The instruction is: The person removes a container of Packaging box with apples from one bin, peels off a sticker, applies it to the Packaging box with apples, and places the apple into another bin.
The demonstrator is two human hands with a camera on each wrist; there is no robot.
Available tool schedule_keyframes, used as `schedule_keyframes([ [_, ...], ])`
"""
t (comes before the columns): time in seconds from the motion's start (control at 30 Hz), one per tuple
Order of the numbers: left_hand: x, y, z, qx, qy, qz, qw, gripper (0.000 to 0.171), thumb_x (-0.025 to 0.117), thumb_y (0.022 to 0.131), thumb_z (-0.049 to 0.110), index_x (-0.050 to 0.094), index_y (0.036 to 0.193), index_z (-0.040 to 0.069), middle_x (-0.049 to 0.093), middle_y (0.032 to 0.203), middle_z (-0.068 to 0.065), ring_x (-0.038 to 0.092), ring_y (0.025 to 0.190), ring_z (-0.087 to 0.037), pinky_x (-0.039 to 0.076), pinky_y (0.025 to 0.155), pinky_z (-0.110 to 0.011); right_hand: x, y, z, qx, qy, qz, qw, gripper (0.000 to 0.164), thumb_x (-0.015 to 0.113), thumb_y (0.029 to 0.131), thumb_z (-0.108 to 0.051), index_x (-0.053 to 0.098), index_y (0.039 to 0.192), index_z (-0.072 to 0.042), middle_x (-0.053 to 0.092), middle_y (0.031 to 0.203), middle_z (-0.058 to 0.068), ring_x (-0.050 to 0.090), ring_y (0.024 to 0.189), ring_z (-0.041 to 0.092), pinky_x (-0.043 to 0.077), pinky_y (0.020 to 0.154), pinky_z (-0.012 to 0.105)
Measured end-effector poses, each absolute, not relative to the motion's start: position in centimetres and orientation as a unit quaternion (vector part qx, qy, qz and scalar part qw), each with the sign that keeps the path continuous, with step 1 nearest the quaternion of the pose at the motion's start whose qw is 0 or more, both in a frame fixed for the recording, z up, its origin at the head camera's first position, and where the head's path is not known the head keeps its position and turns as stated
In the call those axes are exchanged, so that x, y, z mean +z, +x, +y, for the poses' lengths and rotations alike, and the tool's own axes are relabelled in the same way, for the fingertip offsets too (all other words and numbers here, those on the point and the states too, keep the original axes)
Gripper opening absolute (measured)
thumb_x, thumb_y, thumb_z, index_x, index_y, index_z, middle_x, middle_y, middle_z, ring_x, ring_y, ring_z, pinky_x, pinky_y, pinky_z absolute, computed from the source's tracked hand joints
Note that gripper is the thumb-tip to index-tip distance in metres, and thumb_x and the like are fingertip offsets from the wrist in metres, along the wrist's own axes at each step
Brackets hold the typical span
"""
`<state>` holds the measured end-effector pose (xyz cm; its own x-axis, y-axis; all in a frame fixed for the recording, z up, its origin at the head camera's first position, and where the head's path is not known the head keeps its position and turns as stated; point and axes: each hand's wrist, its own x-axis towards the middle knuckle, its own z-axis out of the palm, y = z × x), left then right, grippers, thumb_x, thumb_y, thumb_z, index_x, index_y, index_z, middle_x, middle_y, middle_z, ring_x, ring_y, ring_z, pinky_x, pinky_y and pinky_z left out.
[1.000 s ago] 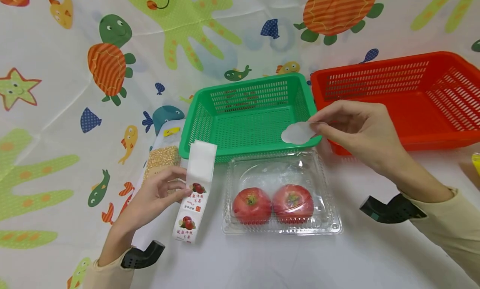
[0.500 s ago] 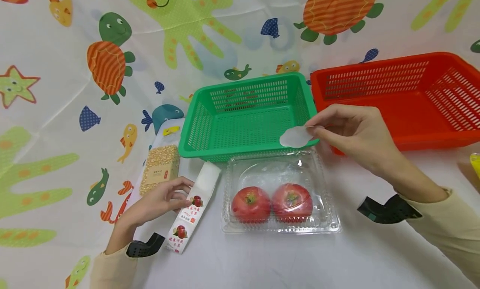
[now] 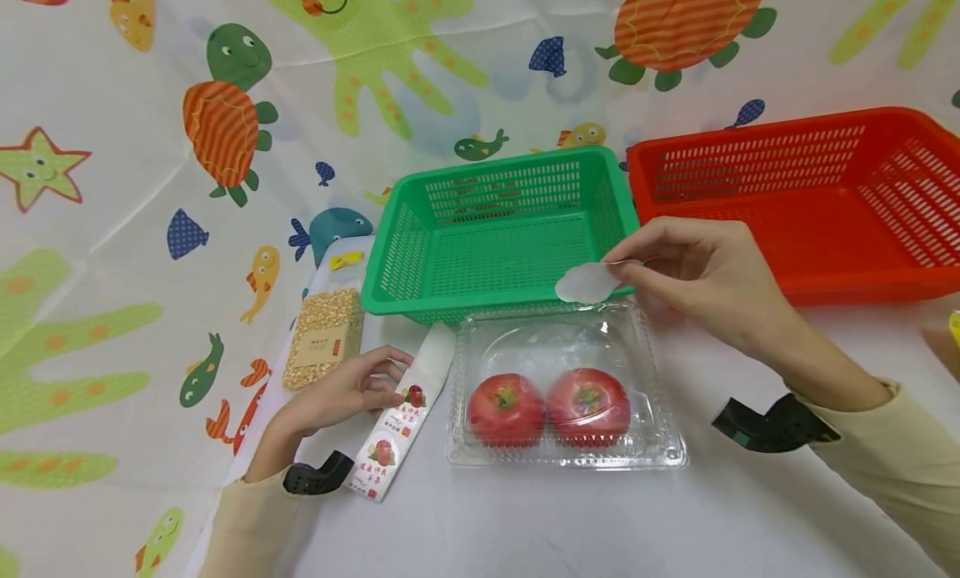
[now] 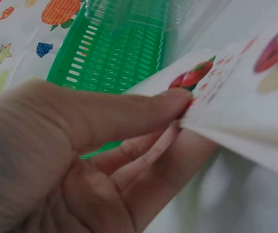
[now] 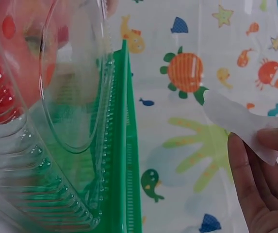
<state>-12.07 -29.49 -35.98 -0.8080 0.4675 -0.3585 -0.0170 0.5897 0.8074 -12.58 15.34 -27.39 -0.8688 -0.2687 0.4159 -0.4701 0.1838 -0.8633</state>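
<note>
My left hand (image 3: 348, 392) pinches a strip of white stickers (image 3: 386, 453) printed with red apples and red lettering; the upper end of its backing is bare. In the left wrist view the thumb (image 4: 129, 114) lies over the printed side, with fingers behind. My right hand (image 3: 708, 286) pinches a loose sticker (image 3: 581, 284) with a wavy edge, its plain whitish side showing, above the green basket's front rim. Between the hands sits a clear plastic clamshell box (image 3: 558, 340), closed over two red apples (image 3: 506, 411). The right wrist view shows the sticker (image 5: 240, 119) bending between thumb and fingers.
Behind the box stands a green basket (image 3: 498, 299), beside a red basket (image 3: 810, 294) at the right. A pack of yellow kernels (image 3: 322, 328) lies left. A fish-and-turtle patterned cloth (image 3: 442, 69) hangs behind. Something yellow (image 3: 955, 328) shows at the right edge.
The sticker strip has come down and tilted rightward with my left hand, uncovering the pack of kernels. My right hand has moved slightly left and down with the loose sticker.
</note>
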Motion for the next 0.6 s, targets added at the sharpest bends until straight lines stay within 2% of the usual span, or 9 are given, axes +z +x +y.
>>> schedule_keyframes([
  [0.13,-36.1,-12.1,-29.2,0.439,0.121,0.850,0.266,0.048,0.070,0.097,0.003,0.051,0.141,-0.003,0.066,0.118,-0.016,0.069,0.103,-0.027,0.061,0.083,-0.031,-27.1,-12.6,15.1,0.582,0.251,-0.769,0.086,0.017,0.076,0.091,0.008,0.078,0.106,0.000,0.077,0.097,0.006,0.076,0.087,0.017,0.060,0.082,0.021],
  [0.4,-35.9,-11.8,-28.3,0.403,0.121,0.880,0.221,0.045,0.075,0.094,0.001,0.057,0.135,-0.003,0.064,0.118,-0.015,0.066,0.101,-0.025,0.059,0.080,-0.028,-26.5,-12.8,14.5,0.582,0.262,-0.766,0.081,0.017,0.076,0.090,0.010,0.077,0.105,0.002,0.077,0.097,0.005,0.075,0.090,0.016,0.059,0.084,0.021],
  [0.6,-35.8,-11.7,-27.5,0.332,0.147,0.916,0.167,0.044,0.080,0.088,-0.001,0.062,0.128,-0.003,0.067,0.111,-0.013,0.065,0.100,-0.027,0.058,0.086,-0.036,-26.6,-12.7,14.5,0.589,0.266,-0.759,0.081,0.017,0.075,0.090,0.011,0.078,0.104,0.002,0.076,0.097,0.008,0.075,0.091,0.018,0.059,0.086,0.021],
])
